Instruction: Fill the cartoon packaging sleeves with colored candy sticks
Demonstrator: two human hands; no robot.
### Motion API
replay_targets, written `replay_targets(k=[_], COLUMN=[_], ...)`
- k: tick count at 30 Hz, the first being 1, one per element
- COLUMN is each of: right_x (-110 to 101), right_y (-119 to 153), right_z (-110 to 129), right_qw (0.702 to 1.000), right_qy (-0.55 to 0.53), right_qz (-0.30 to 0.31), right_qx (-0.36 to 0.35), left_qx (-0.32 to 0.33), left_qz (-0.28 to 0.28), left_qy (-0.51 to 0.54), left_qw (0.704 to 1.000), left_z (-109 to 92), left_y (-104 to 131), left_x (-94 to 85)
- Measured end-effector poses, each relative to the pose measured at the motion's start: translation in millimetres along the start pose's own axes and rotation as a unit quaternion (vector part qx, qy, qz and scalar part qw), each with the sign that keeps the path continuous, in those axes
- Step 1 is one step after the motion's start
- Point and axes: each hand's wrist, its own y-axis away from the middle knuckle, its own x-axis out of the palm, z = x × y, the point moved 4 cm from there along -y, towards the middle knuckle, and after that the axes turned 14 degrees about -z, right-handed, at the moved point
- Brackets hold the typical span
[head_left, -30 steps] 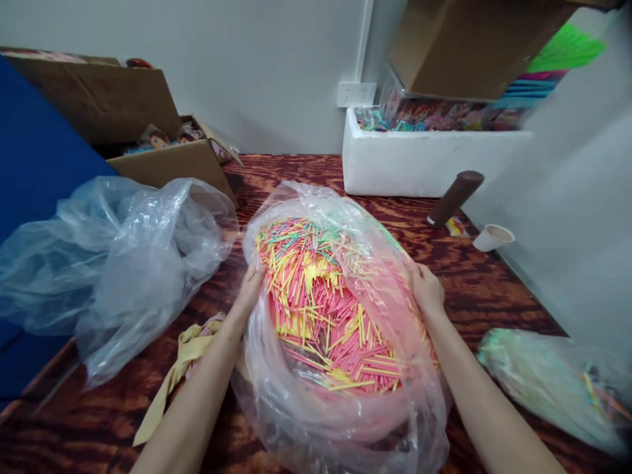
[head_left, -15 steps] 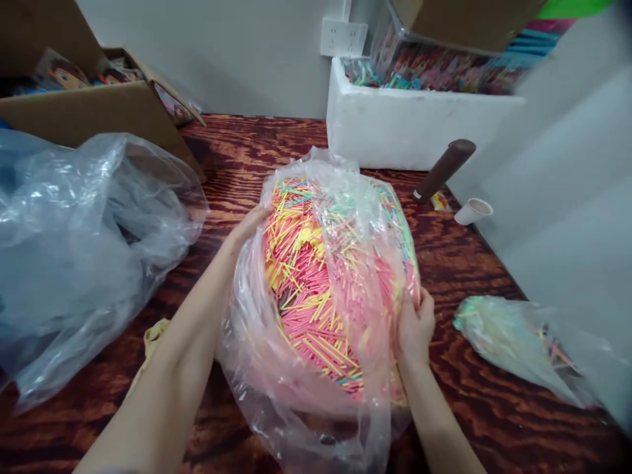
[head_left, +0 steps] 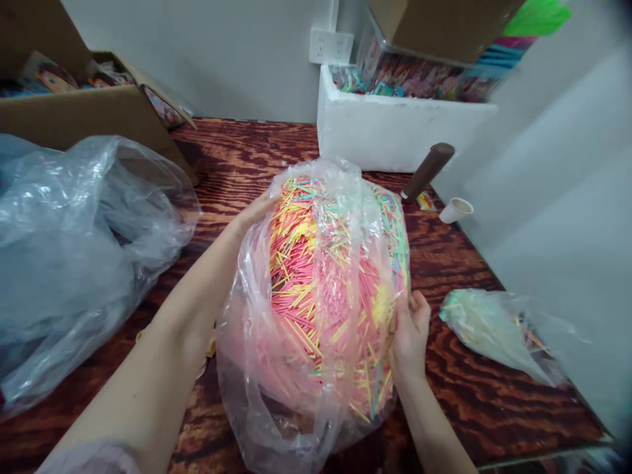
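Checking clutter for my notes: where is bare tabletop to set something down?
Bare wood lies between the bag of sticks and the foam box, and in front of the small bag. The left side is crowded by the empty bag and cardboard box.

No text, label, brand, number or sign can be read. Printed colour pictures are seen on the packs in the cardboard box [head_left: 74, 79] and in the white foam box [head_left: 395, 128], but any lettering on them is too small and blurred to be made out.
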Motion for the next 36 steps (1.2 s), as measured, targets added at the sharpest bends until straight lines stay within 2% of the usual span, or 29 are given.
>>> replay_targets(k=[2, 3, 4, 5, 6, 7, 8, 9, 10, 12, 13, 15, 18, 21, 24, 28, 31, 36], right_x=[-7.8, -8.3, -5.1, 1.5, 8.5, 14.9, 20.4, 24.9, 28.3, 30.7, 29.2, 19.8, -6.5, -34.1, -52.1, -63.3, -72.0, -85.5], right_y=[-2.7, 0.1, 6.2, 15.9, 28.0, 39.5, 49.3, 56.8, 61.7, 64.5, 63.5, 59.8, 56.7, 58.7, 61.2, 61.3, 64.1, 78.9], right_z=[35.9, 57.3, 78.2, 96.2, 110.2, 119.5, 124.7, 126.7, 126.4, 121.8, 118.6, 111.7, 99.9, 82.5, 63.4, 46.9, 40.2, 21.0], right_qw=[0.989, 0.97, 0.941, 0.896, 0.834, 0.77, 0.708, 0.655, 0.614, 0.565, 0.552, 0.542, 0.556, 0.586, 0.608, 0.635, 0.668, 0.685], right_qy=[0.046, 0.062, 0.07, 0.078, 0.084, 0.092, 0.1, 0.107, 0.113, 0.127, 0.136, 0.158, 0.174, 0.185, 0.202, 0.21, 0.17, 0.108], right_qz=[-0.004, 0.017, 0.071, 0.159, 0.247, 0.319, 0.372, 0.408, 0.43, 0.453, 0.461, 0.475, 0.488, 0.491, 0.484, 0.473, 0.449, 0.449], right_qx=[-0.143, -0.233, -0.322, -0.407, -0.485, -0.546, -0.592, -0.627, -0.652, -0.679, -0.682, -0.675, -0.65, -0.618, -0.596, -0.574, -0.568, -0.563], left_qx=[0.025, 0.03, 0.032, 0.041, 0.059, 0.081, 0.16, 0.231, 0.28, 0.32, 0.324, 0.322, 0.314, 0.305, 0.293, 0.292, 0.293, 0.282], left_qz=[-0.001, -0.004, -0.024, -0.044, -0.053, -0.06, -0.043, 0.005, 0.074, 0.172, 0.189, 0.195, 0.185, 0.197, 0.198, 0.18, 0.169, 0.169], left_qy=[-0.073, -0.115, -0.151, -0.18, -0.197, -0.209, -0.243, -0.269, -0.289, -0.327, -0.34, -0.351, -0.369, -0.39, -0.39, -0.397, -0.416, -0.394], left_qw=[0.997, 0.993, 0.988, 0.982, 0.977, 0.973, 0.956, 0.935, 0.912, 0.872, 0.862, 0.858, 0.855, 0.846, 0.85, 0.851, 0.844, 0.858], left_z=[-6.7, -10.6, -15.3, -21.4, -28.9, -36.9, -48.2, -57.4, -63.2, -67.1, -67.3, -66.0, -62.0, -55.8, -48.5, -40.9, -40.1, -41.9], left_y=[3.4, 8.8, 17.7, 31.3, 50.3, 74.2, 103.4, 136.5, 171.1, 234.1, 258.7, 292.7, 315.7, 325.7, 331.8, 336.4, 341.0, 361.3], left_x=[-12.6, -20.5, -29.7, -38.0, -44.0, -47.8, -46.9, -42.2, -35.8, -27.9, -27.7, -33.2, -48.4, -60.0, -66.3, -71.1, -71.1, -62.5])
